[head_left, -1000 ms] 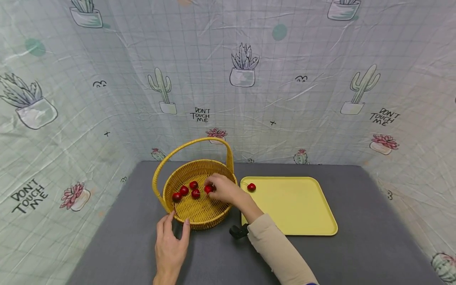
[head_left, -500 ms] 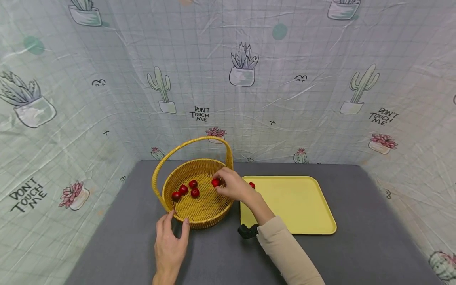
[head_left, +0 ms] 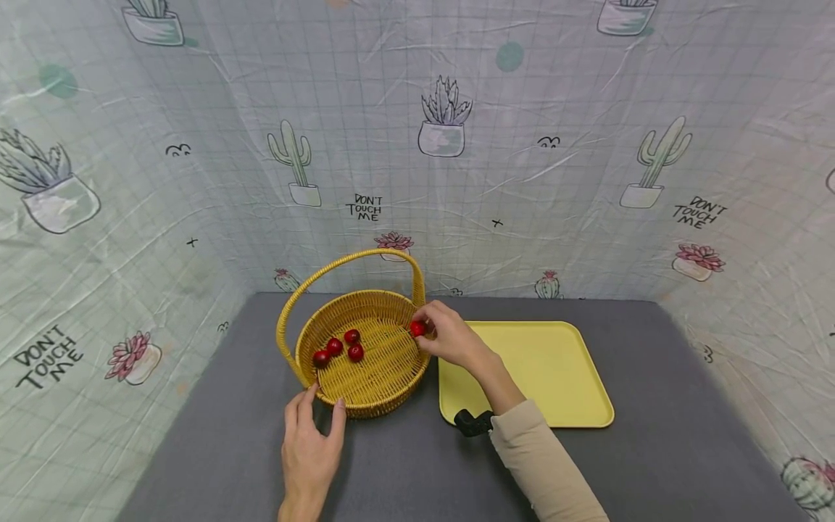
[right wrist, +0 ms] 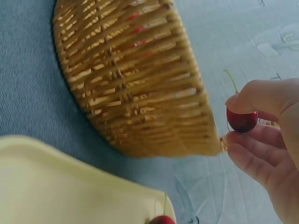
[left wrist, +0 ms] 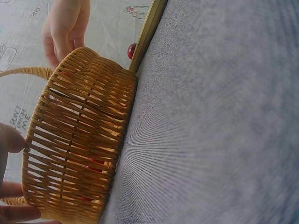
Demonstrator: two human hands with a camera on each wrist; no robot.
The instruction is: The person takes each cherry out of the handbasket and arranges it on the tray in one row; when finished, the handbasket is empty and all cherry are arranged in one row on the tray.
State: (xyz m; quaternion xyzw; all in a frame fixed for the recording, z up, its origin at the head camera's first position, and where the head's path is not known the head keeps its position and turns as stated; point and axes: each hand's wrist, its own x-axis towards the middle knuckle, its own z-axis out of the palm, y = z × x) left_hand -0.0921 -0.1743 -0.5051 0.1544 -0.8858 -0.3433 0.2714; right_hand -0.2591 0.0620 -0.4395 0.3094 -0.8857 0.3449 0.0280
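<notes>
My right hand pinches a dark red cherry with a thin green stem between thumb and fingers. It is at the right rim of a round yellow wicker basket with a tall arched handle. Several cherries lie inside on the left half of the basket. My left hand rests its spread, mostly straight fingertips and thumb on the near left rim. To the right lies a yellow tray. One cherry sits at the tray's corner, hidden behind my right hand in the head view.
Both basket and tray stand on a dark grey tabletop. A pale curtain printed with cacti closes off the back and sides. Beside the right sleeve a small black device on the wrist hangs over the tray's near left corner.
My right hand has carried the pinched cherry from inside the basket up and rightward to the right rim. The left hand stays at the near rim.
</notes>
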